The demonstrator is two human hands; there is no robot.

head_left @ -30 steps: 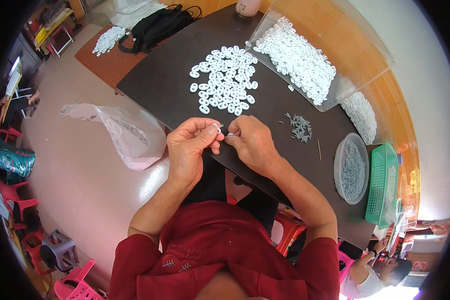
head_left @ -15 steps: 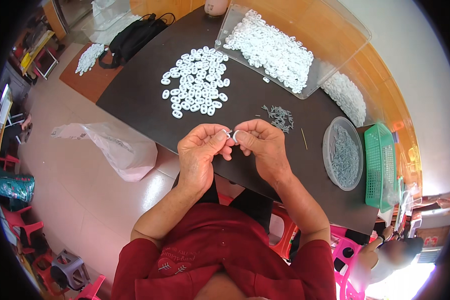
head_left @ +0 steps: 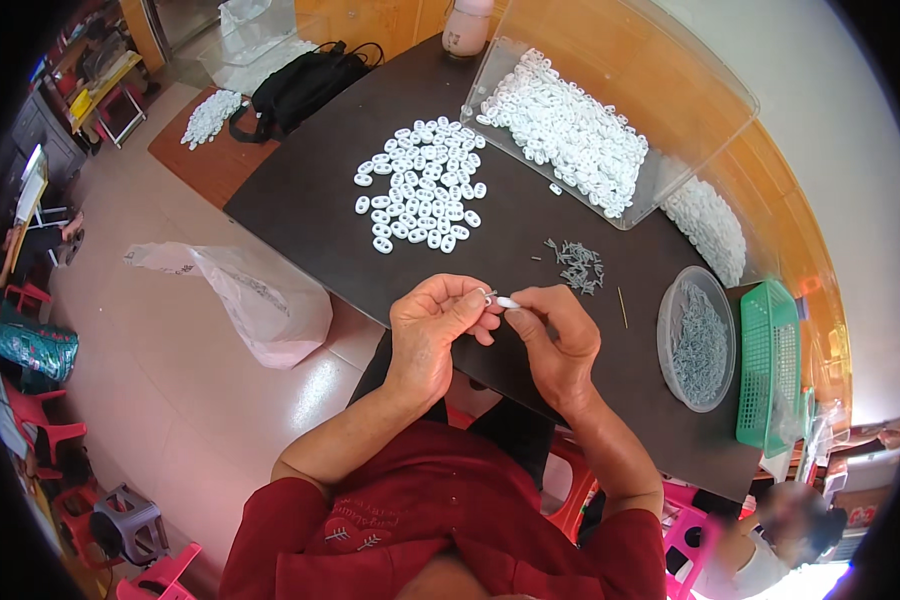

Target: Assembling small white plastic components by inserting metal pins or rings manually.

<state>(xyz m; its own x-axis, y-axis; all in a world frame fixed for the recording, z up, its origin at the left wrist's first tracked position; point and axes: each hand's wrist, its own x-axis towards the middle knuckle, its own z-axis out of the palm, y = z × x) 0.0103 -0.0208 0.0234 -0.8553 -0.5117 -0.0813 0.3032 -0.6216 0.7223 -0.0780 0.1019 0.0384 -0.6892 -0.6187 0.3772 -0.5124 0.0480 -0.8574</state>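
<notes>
My left hand pinches a small white plastic piece between thumb and fingers, above the near edge of the dark table. A bit of grey shows at that piece, too small to make out fully. My right hand grips a white oval piece by thumb and forefinger, close beside the first one. Beyond my left hand lies a spread of white two-holed oval pieces. A little pile of grey pins lies beyond my right hand.
A clear box of white pieces stands at the back. To the right are a thin yellow stick, a round tub of grey pins and a green basket. A plastic bag lies left, a black bag farther back.
The whole view has shifted, so the table and hands sit lower and farther right. The white piece in my right hand has turned and now shows as a long narrow oval.
</notes>
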